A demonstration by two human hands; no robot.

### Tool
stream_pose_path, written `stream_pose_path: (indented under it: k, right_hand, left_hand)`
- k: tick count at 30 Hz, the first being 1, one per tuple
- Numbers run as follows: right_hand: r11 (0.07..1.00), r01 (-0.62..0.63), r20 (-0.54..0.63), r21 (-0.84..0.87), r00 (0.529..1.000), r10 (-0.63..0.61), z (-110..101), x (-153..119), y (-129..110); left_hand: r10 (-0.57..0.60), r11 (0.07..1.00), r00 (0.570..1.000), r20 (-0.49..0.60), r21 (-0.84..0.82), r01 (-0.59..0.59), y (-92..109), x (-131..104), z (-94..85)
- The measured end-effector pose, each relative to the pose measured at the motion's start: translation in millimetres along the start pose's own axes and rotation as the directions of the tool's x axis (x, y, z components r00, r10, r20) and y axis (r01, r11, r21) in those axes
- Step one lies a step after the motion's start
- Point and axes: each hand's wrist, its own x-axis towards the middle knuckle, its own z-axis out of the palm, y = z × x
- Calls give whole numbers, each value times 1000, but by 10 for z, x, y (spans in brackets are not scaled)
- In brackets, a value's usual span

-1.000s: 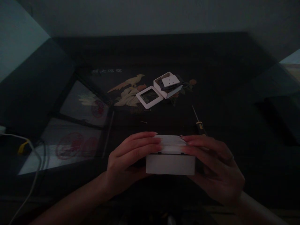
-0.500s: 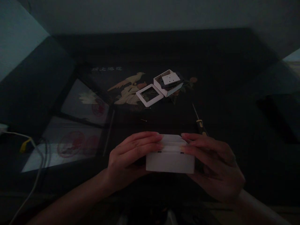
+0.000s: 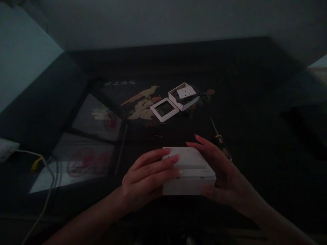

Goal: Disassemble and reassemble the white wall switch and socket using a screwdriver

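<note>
A white plastic box [image 3: 190, 160], with a ridge and two small dark slots near its front edge, is between my hands near the table's front. My left hand [image 3: 149, 173] grips its left side, fingers lying across the top and thumb hidden. At the right side, my right hand [image 3: 224, 177] has its thumb against the front face and its upper fingers reaching along the far right edge. Farther back, a white socket panel [image 3: 186, 92] rests tilted in an open white mounting box [image 3: 187, 103]. A white square frame [image 3: 164, 110] leans beside it.
To the right lies a screwdriver [image 3: 222, 143] with a dark and yellow handle. Two screws [image 3: 158, 136] are on the dark glossy table [image 3: 252, 129], which bears a bird picture. A white power strip [image 3: 7, 149] with a cable [image 3: 52, 175] is at the left.
My right hand's fingers have lifted off the box's top and spread toward its far right edge. The left fingers stay on top. The view has shifted slightly.
</note>
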Motion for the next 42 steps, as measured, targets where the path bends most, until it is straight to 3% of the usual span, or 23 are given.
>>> stream_pose_path:
  k: [2,4,5,7,8,10,12,14,16,18,20,23,26,36,39,42]
  right_hand:
    - [995,73,-56,-70,995,-77,3,-19,-11]
    - [930,220,-104,-295,960,-260,-9,-45,-10]
    - [846,304,-88,-438,922,-377,-23,-60,-8]
    - [609,444,41,-658,828,-559,-60,-87,-7]
    - [503,494,124,-709,790,-601,-78,-96,-12]
    - [388,562,245,-731,746,-619,-103,-104,-35]
    - [338,621,341,-707,718,-607,-104,-93,-70]
    - [312,680,409,-664,679,-610,-84,-70,-99]
    - [376,681,392,-629,695,-603,-53,-51,-102]
    - [564,594,260,-574,785,-562,-26,-50,-83]
    - [775,444,91,-450,886,-455,-14,-63,-62]
    - [907,277,-7,-318,956,-294,-22,-84,-75]
    - [909,235,16,-344,969,-245,-42,-87,-122]
    - [880,291,80,-376,956,-282,-61,-94,-88]
    - [877,285,57,-385,957,-286,-44,-99,-93]
    - [883,261,-9,-389,958,-287,-17,-78,-116]
  left_hand:
    - [-26,999,1000,3,-41,26,-6,-26,19]
    - [-190,963,982,6,-194,187,-17,-39,47]
    - [-300,901,953,48,-313,300,-23,-38,59]
    - [-461,653,853,243,-558,512,-34,-26,76]
    - [-480,500,802,355,-641,583,-38,-20,79]
    - [-471,272,736,486,-714,646,-42,-15,81]
    - [-522,185,697,492,-732,655,-41,-21,83]
    - [-592,162,665,456,-741,652,-38,-27,88]
    - [-623,136,656,426,-767,627,-32,-20,91]
    - [-626,164,684,375,-794,586,-23,2,89]
    - [-596,253,739,314,-800,544,-11,24,84]
    - [-515,375,817,259,-789,486,1,36,79]
    - [-469,446,850,241,-766,463,5,33,71]
    - [-379,560,905,192,-732,389,-21,34,17]
    - [-396,545,898,193,-738,399,-20,35,28]
    - [-470,442,848,245,-766,466,-4,26,50]
